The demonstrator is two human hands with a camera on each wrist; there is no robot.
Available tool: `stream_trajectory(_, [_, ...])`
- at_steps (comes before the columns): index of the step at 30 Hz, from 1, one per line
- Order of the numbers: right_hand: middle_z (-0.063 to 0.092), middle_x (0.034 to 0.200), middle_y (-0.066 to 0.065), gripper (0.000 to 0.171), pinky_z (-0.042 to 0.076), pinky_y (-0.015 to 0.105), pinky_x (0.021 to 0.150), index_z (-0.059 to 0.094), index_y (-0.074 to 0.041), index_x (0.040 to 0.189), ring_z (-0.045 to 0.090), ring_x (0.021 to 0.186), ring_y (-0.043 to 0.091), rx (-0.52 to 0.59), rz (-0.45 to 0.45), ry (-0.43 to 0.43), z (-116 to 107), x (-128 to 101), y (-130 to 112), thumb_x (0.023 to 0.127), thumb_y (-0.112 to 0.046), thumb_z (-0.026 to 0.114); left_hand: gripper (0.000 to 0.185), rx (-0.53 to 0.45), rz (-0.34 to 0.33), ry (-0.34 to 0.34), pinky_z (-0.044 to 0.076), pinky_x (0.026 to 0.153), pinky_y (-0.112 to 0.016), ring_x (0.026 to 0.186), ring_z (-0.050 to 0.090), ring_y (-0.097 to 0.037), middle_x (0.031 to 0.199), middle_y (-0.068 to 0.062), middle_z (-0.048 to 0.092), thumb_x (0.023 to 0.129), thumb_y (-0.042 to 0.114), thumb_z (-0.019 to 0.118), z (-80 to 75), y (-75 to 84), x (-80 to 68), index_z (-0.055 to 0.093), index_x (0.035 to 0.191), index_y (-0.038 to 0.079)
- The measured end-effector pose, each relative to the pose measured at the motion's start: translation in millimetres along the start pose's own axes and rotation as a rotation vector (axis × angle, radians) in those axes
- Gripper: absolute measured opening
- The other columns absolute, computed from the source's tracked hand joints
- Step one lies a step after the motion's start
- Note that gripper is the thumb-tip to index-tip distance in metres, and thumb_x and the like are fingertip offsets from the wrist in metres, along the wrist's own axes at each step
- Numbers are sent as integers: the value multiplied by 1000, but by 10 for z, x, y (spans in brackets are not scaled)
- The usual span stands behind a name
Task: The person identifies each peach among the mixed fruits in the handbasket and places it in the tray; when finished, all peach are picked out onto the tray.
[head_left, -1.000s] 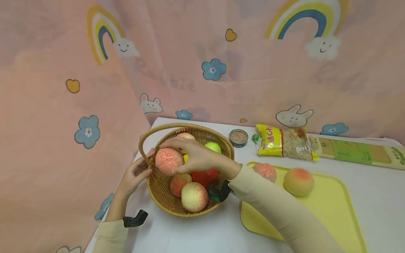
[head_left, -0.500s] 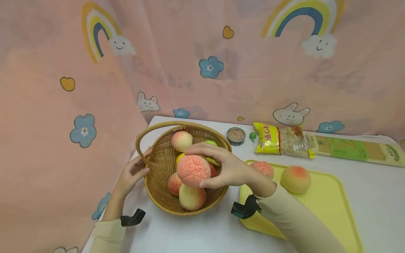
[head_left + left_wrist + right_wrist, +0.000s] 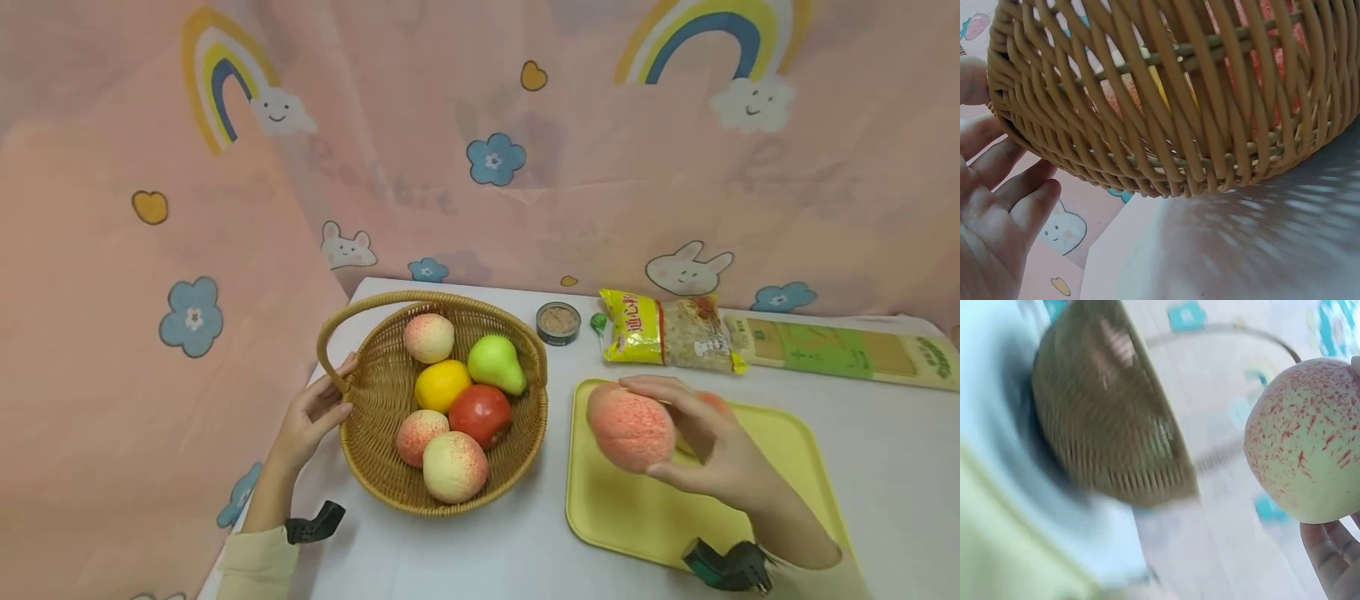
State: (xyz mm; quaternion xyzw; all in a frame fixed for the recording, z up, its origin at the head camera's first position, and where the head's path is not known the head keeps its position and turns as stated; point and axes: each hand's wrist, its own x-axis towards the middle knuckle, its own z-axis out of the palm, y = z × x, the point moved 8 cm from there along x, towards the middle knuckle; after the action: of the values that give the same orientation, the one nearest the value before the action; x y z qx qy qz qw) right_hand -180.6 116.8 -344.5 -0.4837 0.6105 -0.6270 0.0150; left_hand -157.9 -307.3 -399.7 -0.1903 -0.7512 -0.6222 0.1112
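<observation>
My right hand (image 3: pixel 723 458) grips a pink-speckled peach (image 3: pixel 637 433) over the yellow tray (image 3: pixel 637 521). In the right wrist view that peach (image 3: pixel 1307 444) shows a pale side, with fingers (image 3: pixel 1329 550) against its underside. Two peaches on the tray are mostly hidden behind the held one and the hand. At the left, my left hand (image 3: pixel 303 425) holds the wicker basket (image 3: pixel 378 417) where its handle meets the rim; the left wrist view shows the thumb and fingers around that edge. Inside lie several peaches (image 3: pixel 429 337), a yellow lemon-like fruit (image 3: pixel 442 386), a green pear (image 3: pixel 497 364) and a red apple (image 3: pixel 480 415).
Along the back of the white table stand a small round tin (image 3: pixel 558 322), a green-wrapped lollipop (image 3: pixel 597 322), a yellow-labelled food bag (image 3: pixel 670 329) and a long green-labelled packet (image 3: pixel 840 350). A pink printed cloth (image 3: pixel 420 125) hangs behind and at the left.
My right hand has carried the peach from above the basket rightward to over the tray. The fruit in the basket has come into full view. My left hand keeps its hold.
</observation>
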Motion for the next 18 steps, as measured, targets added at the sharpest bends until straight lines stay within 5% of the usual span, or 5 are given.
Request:
stream_trajectory(9, [30, 149, 25, 76, 43, 17, 101, 20, 24, 138, 34, 137, 20, 15, 106, 139, -798, -798, 44, 72, 31, 56, 51, 10, 23, 22, 38, 104, -16, 133, 42, -8, 148, -29, 29, 86, -18, 46, -28, 45, -22, 37, 137, -15])
stream_trajectory(18, [37, 148, 1, 72, 48, 9, 85, 25, 8, 145, 41, 127, -2, -173, 414, 319, -1380, -1415, 398, 80, 28, 49, 52, 3, 29, 22, 39, 104, -16, 134, 42, -11, 149, -24, 32, 85, -19, 46, -11, 34, -11, 40, 137, -12])
